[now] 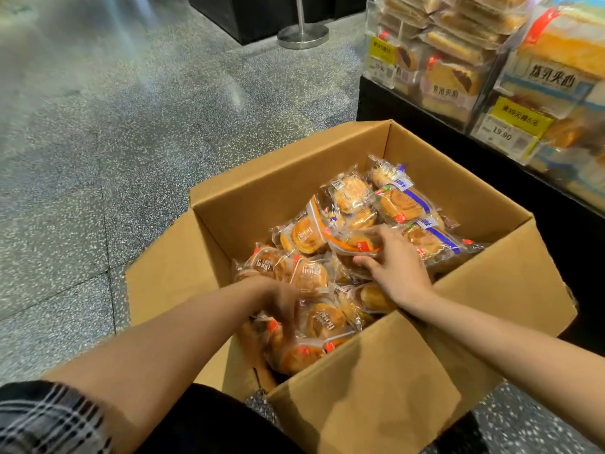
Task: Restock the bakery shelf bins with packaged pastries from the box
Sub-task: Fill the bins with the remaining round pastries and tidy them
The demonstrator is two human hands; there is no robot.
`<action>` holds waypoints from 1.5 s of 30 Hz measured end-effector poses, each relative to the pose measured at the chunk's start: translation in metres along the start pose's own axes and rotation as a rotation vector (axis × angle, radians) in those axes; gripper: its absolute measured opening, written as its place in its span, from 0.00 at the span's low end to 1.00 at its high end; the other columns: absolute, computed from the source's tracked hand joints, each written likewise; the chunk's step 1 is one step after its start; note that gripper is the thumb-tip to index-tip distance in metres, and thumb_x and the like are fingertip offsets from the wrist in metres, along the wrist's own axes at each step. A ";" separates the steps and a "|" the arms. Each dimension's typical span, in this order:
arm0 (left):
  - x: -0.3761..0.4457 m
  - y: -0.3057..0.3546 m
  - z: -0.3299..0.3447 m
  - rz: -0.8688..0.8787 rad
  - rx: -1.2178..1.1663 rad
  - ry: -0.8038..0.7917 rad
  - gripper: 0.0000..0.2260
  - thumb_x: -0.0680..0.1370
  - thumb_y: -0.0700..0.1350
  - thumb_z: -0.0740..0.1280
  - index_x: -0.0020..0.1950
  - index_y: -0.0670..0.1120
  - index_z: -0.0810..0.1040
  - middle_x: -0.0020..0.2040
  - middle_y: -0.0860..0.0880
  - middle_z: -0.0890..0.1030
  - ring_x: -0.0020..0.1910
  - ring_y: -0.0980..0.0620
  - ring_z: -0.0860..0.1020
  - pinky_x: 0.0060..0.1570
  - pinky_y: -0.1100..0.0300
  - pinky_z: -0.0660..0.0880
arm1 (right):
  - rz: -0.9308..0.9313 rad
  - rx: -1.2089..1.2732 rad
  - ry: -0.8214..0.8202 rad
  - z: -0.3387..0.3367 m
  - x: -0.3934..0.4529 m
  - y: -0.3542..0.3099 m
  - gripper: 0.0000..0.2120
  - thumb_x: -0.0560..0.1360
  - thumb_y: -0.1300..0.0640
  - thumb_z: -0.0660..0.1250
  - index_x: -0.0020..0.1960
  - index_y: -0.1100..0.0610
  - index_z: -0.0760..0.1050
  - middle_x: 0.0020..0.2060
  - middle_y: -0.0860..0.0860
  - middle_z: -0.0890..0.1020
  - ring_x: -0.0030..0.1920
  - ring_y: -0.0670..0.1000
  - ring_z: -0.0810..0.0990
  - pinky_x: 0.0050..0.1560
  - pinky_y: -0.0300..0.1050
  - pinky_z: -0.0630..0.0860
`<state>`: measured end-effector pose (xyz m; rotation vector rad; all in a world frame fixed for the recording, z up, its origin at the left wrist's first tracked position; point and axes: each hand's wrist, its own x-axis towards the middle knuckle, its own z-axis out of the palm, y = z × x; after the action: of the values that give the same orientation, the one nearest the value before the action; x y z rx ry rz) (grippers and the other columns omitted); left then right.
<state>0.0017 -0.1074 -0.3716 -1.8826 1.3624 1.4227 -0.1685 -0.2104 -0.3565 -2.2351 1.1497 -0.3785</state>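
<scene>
Nearest the camera, two bare forearms reach down into a large open brown cardboard box [386,365] standing on a speckled grey stone floor [131,142]. Its flaps fold outward, so the mouth is fully open. The near flap lies under both wrists; the tall far wall rises beyond the fingers.

Up and to the right of the right hand stands the black shelf unit with clear plastic bins [484,103], already holding wrapped sliced cakes behind yellow price tags.

Beneath both hands lies a loose heap of clear-wrapped round golden pastries [314,276], banked toward the right wall and leaving bare room at the box's left side.

The right hand [393,267] grips an orange-striped pastry packet [353,244], thumb under and fingers over, likely to lift it toward the bins; open air above gives a free path.

The left hand [281,303] is motion-blurred among the packets; whether it holds one I cannot tell.
</scene>
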 end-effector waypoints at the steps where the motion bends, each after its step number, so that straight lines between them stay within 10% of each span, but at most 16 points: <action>1: 0.002 -0.002 0.004 -0.018 0.040 -0.044 0.23 0.75 0.41 0.70 0.69 0.42 0.72 0.67 0.44 0.74 0.64 0.45 0.73 0.58 0.59 0.72 | -0.006 -0.014 -0.003 0.001 0.000 0.000 0.20 0.72 0.52 0.72 0.61 0.54 0.71 0.54 0.48 0.77 0.58 0.50 0.75 0.62 0.53 0.73; 6: 0.009 -0.014 0.012 -0.052 0.082 -0.085 0.41 0.71 0.45 0.75 0.78 0.50 0.55 0.76 0.46 0.59 0.74 0.42 0.61 0.70 0.47 0.64 | 0.007 -0.013 -0.017 0.001 0.002 -0.001 0.20 0.71 0.52 0.73 0.61 0.54 0.72 0.54 0.47 0.78 0.58 0.50 0.76 0.63 0.54 0.72; 18: -0.004 -0.032 0.005 0.051 0.090 0.072 0.35 0.69 0.48 0.77 0.73 0.48 0.67 0.70 0.49 0.71 0.68 0.49 0.69 0.66 0.58 0.68 | 0.039 0.081 -0.036 -0.001 0.004 -0.004 0.23 0.71 0.53 0.73 0.63 0.54 0.72 0.57 0.48 0.79 0.59 0.49 0.77 0.62 0.47 0.73; 22: -0.017 -0.033 -0.009 0.125 -0.196 0.198 0.13 0.76 0.42 0.70 0.60 0.41 0.80 0.54 0.43 0.83 0.39 0.59 0.76 0.37 0.74 0.71 | 0.149 0.239 0.009 -0.007 0.006 -0.006 0.25 0.72 0.52 0.73 0.65 0.57 0.71 0.58 0.51 0.79 0.59 0.51 0.77 0.57 0.42 0.71; 29: -0.034 -0.013 -0.035 0.223 -1.110 0.549 0.09 0.74 0.40 0.70 0.37 0.36 0.79 0.25 0.49 0.77 0.22 0.58 0.74 0.27 0.68 0.72 | 0.268 0.585 0.250 -0.026 -0.004 -0.006 0.23 0.71 0.49 0.72 0.62 0.58 0.71 0.54 0.51 0.79 0.54 0.51 0.77 0.56 0.45 0.74; 33: -0.041 0.004 -0.046 0.291 -1.270 0.789 0.08 0.74 0.43 0.71 0.35 0.44 0.85 0.33 0.49 0.82 0.36 0.52 0.78 0.42 0.59 0.73 | 0.402 1.064 0.241 -0.049 -0.003 -0.008 0.34 0.63 0.41 0.76 0.62 0.59 0.75 0.51 0.55 0.83 0.51 0.55 0.82 0.59 0.54 0.77; 35: -0.049 0.023 -0.052 0.375 -1.363 0.822 0.06 0.76 0.42 0.69 0.42 0.42 0.84 0.38 0.46 0.83 0.39 0.51 0.79 0.40 0.60 0.76 | 0.394 1.278 0.170 -0.072 0.001 -0.011 0.23 0.72 0.49 0.70 0.62 0.62 0.76 0.51 0.57 0.84 0.46 0.54 0.83 0.53 0.52 0.79; 41: -0.074 0.096 -0.061 0.736 -1.452 0.716 0.04 0.80 0.38 0.61 0.46 0.40 0.70 0.32 0.48 0.79 0.30 0.56 0.77 0.45 0.51 0.76 | 0.278 1.281 -0.102 -0.132 -0.007 -0.015 0.13 0.80 0.49 0.54 0.51 0.52 0.77 0.46 0.52 0.82 0.47 0.54 0.80 0.50 0.52 0.76; 45: -0.081 0.134 -0.063 0.843 -1.494 0.652 0.07 0.75 0.44 0.65 0.49 0.42 0.76 0.46 0.46 0.80 0.46 0.52 0.78 0.53 0.51 0.75 | 0.285 1.342 -0.074 -0.157 -0.018 -0.006 0.16 0.80 0.48 0.53 0.53 0.54 0.76 0.47 0.56 0.82 0.48 0.56 0.79 0.50 0.51 0.75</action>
<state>-0.0848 -0.1781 -0.2449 -2.9862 1.5927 2.9951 -0.2528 -0.2522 -0.2294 -0.8954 0.7478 -0.6695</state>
